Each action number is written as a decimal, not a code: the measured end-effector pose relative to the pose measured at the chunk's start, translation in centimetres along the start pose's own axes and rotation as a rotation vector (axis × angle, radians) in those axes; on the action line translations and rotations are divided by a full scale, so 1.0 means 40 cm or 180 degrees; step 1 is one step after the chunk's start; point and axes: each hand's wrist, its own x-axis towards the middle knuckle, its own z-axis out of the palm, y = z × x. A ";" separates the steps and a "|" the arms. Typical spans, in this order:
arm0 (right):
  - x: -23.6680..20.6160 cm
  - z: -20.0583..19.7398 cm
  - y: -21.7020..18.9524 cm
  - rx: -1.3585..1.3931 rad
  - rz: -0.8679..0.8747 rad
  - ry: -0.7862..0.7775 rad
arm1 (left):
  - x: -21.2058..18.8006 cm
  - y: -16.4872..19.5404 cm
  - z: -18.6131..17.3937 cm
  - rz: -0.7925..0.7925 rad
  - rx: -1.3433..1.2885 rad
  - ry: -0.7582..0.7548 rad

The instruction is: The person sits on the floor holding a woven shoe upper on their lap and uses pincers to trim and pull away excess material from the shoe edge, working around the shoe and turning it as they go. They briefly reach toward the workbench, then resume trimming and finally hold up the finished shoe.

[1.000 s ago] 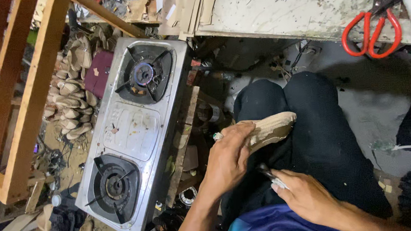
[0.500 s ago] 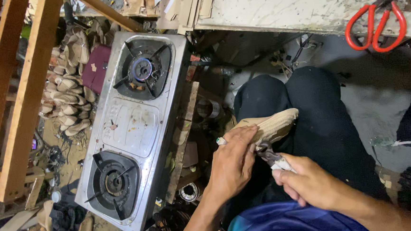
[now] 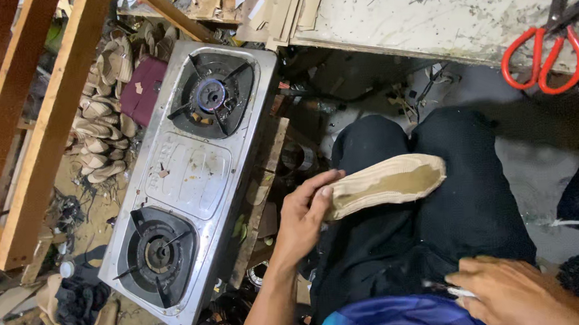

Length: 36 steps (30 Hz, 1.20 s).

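From the head view, we are taking the stove as our landmark. Just to its right we are sitting with our knees up, and the sole is lying across them, its pale underside turned upward, seemingly so the lap steadies it. Our left hand is gripping the sole at the end nearest the stove, fingers curled over its edge, apparently bracing it in place. Our right hand is resting low, farther right of the stove and well apart from the sole, closed around a small tool whose kind we cannot tell; only a slim pale part is showing. Right of the stove's far end, red scissors are lying on a worn bench. On the stove's left, more soles are lying heaped beside wooden beams.
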 end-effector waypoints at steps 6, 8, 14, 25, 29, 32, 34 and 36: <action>0.030 -0.063 -0.057 0.0128 0.0698 0.1046 | 0.064 -0.040 0.040 0.1413 0.0432 -0.0689; 0.053 -0.101 -0.097 0.0212 0.0591 0.1243 | 0.077 -0.042 0.040 0.1727 0.1020 -0.0743; 0.134 -0.175 -0.174 0.0192 0.0399 0.1750 | 0.102 -0.069 0.046 0.1905 0.1330 -0.0722; 0.298 -0.296 -0.182 -0.1278 -0.0742 0.2834 | 0.149 -0.112 0.061 0.1961 0.0909 -0.0770; 0.319 -0.328 -0.173 -0.1469 -0.0990 0.2695 | 0.161 -0.109 0.053 0.2010 0.0842 -0.0831; 0.330 -0.336 -0.159 -0.1496 -0.1172 0.2665 | 0.163 -0.103 0.055 0.1874 0.0927 -0.0838; 0.338 -0.334 -0.149 -0.1532 -0.1280 0.2687 | 0.164 -0.102 0.057 0.1717 0.0959 -0.0852; 0.345 -0.330 -0.141 -0.1470 -0.1321 0.2763 | 0.166 -0.102 0.059 0.1499 0.0924 -0.0899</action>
